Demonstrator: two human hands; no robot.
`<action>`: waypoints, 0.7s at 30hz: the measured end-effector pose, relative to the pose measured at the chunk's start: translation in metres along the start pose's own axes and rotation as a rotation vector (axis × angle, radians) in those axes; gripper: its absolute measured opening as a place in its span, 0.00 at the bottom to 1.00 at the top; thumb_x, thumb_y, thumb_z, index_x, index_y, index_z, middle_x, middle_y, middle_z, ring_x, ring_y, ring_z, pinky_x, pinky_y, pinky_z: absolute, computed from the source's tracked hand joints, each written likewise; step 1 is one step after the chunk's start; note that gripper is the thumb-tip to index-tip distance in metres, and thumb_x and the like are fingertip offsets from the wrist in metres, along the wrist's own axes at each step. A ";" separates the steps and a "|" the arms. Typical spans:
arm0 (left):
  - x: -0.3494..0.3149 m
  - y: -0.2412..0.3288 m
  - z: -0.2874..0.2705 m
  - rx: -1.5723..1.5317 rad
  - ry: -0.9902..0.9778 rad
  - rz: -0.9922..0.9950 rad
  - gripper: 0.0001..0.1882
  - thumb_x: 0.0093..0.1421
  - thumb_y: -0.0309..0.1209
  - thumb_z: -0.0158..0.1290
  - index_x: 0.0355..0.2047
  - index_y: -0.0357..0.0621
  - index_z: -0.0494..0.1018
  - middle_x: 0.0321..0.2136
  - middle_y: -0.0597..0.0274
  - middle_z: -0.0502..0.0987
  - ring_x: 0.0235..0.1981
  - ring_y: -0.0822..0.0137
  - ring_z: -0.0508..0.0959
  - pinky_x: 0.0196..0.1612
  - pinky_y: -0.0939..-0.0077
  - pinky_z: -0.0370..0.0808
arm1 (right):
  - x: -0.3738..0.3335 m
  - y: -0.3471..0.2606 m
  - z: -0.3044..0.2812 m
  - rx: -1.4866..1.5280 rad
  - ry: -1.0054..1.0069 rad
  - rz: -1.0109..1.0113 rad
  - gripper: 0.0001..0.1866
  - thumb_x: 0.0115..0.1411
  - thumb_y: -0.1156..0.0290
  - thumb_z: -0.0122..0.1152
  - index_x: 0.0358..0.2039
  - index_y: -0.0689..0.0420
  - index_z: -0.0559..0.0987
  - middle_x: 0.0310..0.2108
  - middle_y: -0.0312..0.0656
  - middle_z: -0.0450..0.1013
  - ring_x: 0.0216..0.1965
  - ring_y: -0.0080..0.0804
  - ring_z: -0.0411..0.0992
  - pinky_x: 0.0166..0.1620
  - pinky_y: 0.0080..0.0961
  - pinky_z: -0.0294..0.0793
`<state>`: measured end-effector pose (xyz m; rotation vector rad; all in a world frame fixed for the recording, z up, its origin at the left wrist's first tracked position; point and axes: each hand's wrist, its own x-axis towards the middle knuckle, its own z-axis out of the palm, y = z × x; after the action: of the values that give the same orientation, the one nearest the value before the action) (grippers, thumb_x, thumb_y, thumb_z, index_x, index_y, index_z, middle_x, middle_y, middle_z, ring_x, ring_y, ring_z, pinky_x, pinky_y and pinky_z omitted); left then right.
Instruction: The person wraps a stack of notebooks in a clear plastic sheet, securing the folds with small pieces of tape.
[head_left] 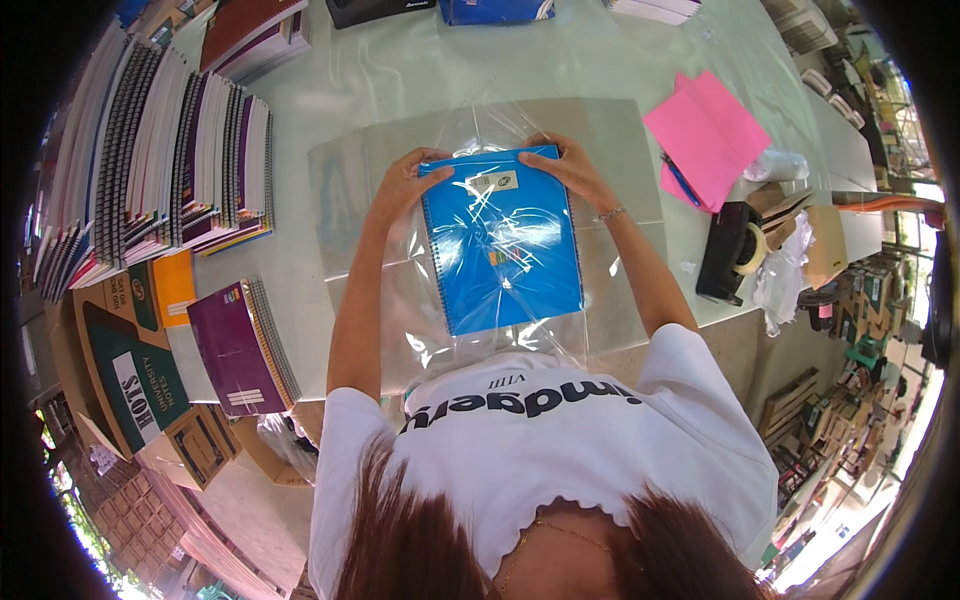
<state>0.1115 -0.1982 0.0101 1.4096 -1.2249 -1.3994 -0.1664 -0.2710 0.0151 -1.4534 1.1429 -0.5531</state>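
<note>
A blue spiral notebook (505,240) lies in front of me inside a clear plastic wrapper (405,320), its wire binding along the left side. Loose film sticks out beyond its far edge and along both sides. My left hand (410,180) grips the far left corner, thumb on top of the cover. At the far right corner my right hand (565,165) does the same, its thumb pressing near the edge. The other fingers of both hands are partly hidden behind the notebook and film. A small pale label sits on the cover between the thumbs.
Stacked spiral notebooks (190,150) fill the table's left side, with a purple notebook (240,345) nearer me. Pink sheets (710,135) with a blue pen (682,182) lie to the right, beside a black tape dispenser (728,250). Cardboard boxes (130,370) stand at lower left.
</note>
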 end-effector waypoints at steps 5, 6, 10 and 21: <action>0.018 0.008 -0.007 0.218 -0.038 -0.017 0.19 0.58 0.43 0.55 0.39 0.38 0.77 0.35 0.58 0.79 0.39 0.68 0.76 0.45 0.73 0.70 | 0.023 -0.003 -0.007 -0.118 -0.085 0.010 0.22 0.53 0.51 0.64 0.36 0.59 0.81 0.31 0.39 0.76 0.33 0.25 0.72 0.37 0.20 0.72; 0.022 0.012 -0.006 0.191 -0.066 -0.069 0.21 0.58 0.45 0.53 0.38 0.38 0.78 0.33 0.58 0.79 0.39 0.68 0.76 0.45 0.73 0.70 | 0.032 0.005 -0.013 -0.163 -0.136 0.044 0.21 0.54 0.51 0.63 0.35 0.59 0.81 0.29 0.38 0.76 0.31 0.23 0.72 0.35 0.19 0.70; 0.036 0.002 -0.018 0.153 -0.082 -0.170 0.21 0.58 0.45 0.52 0.38 0.38 0.78 0.32 0.58 0.79 0.36 0.67 0.76 0.44 0.75 0.70 | 0.056 -0.007 -0.015 -0.218 -0.307 0.008 0.21 0.55 0.51 0.62 0.34 0.59 0.82 0.27 0.36 0.76 0.29 0.21 0.70 0.32 0.20 0.68; 0.068 -0.018 -0.011 0.725 0.035 -0.141 0.17 0.48 0.38 0.50 0.31 0.37 0.78 0.25 0.50 0.79 0.27 0.60 0.79 0.33 0.68 0.75 | 0.076 -0.016 0.003 -0.474 -0.311 0.062 0.08 0.50 0.68 0.64 0.28 0.58 0.83 0.27 0.44 0.78 0.29 0.29 0.75 0.33 0.28 0.71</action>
<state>0.1196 -0.2608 -0.0224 2.0219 -1.7341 -1.0426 -0.1268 -0.3377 0.0088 -1.8234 1.1052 -0.0001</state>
